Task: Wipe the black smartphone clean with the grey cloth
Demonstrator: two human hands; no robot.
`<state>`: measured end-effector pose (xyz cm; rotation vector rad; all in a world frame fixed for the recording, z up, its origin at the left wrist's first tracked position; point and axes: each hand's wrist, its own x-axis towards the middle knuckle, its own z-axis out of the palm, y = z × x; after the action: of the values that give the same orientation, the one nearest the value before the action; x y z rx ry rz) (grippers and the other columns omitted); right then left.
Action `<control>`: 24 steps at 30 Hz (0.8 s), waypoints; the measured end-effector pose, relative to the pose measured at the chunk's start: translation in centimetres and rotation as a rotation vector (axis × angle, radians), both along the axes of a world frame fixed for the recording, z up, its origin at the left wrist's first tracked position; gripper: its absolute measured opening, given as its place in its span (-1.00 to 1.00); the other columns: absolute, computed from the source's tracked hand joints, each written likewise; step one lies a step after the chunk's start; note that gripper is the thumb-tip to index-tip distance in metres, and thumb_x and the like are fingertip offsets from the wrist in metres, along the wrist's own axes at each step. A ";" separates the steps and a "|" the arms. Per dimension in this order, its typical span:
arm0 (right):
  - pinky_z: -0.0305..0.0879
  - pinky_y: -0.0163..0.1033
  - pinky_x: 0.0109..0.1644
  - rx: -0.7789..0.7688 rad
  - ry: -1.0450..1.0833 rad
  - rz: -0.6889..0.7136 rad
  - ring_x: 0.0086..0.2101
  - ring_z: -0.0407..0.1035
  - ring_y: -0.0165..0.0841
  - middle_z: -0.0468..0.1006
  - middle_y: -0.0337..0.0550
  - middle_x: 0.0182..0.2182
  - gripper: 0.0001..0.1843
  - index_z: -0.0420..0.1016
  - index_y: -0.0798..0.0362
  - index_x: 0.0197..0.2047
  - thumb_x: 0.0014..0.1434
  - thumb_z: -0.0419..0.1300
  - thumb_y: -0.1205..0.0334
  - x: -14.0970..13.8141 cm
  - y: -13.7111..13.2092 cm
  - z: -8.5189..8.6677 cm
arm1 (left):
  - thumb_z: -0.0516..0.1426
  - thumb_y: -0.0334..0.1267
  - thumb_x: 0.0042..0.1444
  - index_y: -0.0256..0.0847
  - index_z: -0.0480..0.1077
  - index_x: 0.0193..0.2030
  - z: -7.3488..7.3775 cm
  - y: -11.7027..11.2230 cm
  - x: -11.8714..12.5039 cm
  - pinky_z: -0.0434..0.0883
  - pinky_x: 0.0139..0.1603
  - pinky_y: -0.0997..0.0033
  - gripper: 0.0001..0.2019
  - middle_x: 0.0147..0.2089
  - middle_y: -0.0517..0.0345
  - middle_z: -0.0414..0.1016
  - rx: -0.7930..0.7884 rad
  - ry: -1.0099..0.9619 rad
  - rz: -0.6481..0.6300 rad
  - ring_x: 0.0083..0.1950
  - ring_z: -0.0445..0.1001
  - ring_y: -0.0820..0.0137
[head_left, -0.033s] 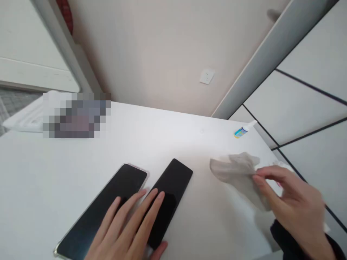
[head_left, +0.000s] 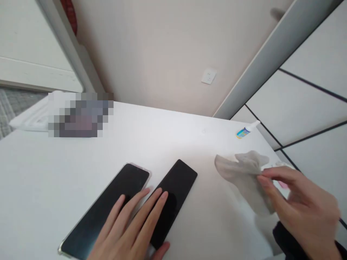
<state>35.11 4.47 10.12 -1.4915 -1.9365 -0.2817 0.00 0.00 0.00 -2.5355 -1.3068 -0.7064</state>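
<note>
Two black phones lie side by side on the white table (head_left: 40, 180): a larger one in a clear case (head_left: 108, 206) and a smaller one (head_left: 176, 191) to its right. My left hand (head_left: 130, 231) rests flat across both, fingers stretched out on the screens. My right hand (head_left: 300, 209) pinches a crumpled grey cloth (head_left: 244, 173) at the table's right side, and the cloth trails down to the tabletop. Something pink and white shows behind those fingers, too hidden to name.
A small white bottle with a blue and yellow label (head_left: 245, 131) lies near the table's far right edge. A blurred-out patch (head_left: 80, 115) and white packaging (head_left: 29, 119) sit at the far left. A wall with a socket (head_left: 208, 76) stands behind; tiled floor lies right.
The whole view has slid slightly; both hands, the phones and the cloth keep nearly the same places on the table.
</note>
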 end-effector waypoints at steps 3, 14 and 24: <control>0.51 -0.12 -0.23 -0.043 -0.033 0.136 -0.31 0.58 -0.21 0.66 -0.19 -0.28 -0.95 0.50 -0.19 -0.08 0.42 0.28 0.17 -4.3 0.0 -0.7 | 0.18 0.14 0.29 -0.38 0.18 0.51 0.1 -0.1 0.0 -0.17 0.62 -0.01 -0.19 0.45 -0.15 0.37 -0.038 0.012 0.072 0.42 0.29 0.02; 0.42 0.11 0.32 -0.323 -0.364 0.654 0.27 0.37 -0.05 0.50 0.12 0.29 -0.40 0.42 0.17 0.37 0.52 0.05 -0.10 -9.4 3.1 -5.6 | 0.21 0.11 0.29 -0.54 0.24 0.42 0.4 -0.5 -0.2 -0.18 0.63 0.10 -0.20 0.30 -0.13 0.53 -0.118 -0.086 0.073 0.30 0.41 0.14; -0.24 0.01 0.61 -0.322 -0.546 0.656 0.51 -0.05 -0.23 0.15 -0.04 0.51 -0.10 0.13 0.28 0.53 0.50 -0.12 -0.34 -9.5 1.8 -6.0 | 0.05 0.18 0.43 -0.55 0.19 0.44 0.4 -0.7 -0.1 -0.13 0.60 0.10 -0.23 0.33 -0.12 0.52 -0.154 -0.101 0.126 0.31 0.44 0.14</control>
<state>25.57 6.22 4.10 -0.9184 -2.8995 -0.0806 -0.08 -0.71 0.44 -2.5347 -1.5975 -0.7430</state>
